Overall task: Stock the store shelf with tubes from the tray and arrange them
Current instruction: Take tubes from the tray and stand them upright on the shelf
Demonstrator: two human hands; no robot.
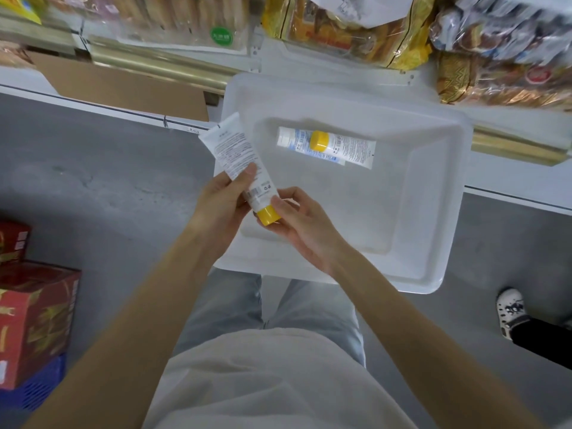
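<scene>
I hold a white tube with a yellow cap (235, 156) over the left edge of the white tray (433, 212). My left hand (223, 205) grips the tube's body, thumb on its printed back. My right hand (297, 221) pinches the capped end from the right. Two more tubes lie in the tray's far part: a yellow-capped tube (349, 148) lies across a white-capped tube (294, 139). The tray rests on the low white shelf edge (510, 196).
Bagged bread and snacks (356, 32) fill the shelf above the tray. A cardboard sheet (123, 85) lies on the shelf at left. Red boxes (34, 317) on a blue crate stand on the grey floor at left. Another person's shoe (510, 311) is at right.
</scene>
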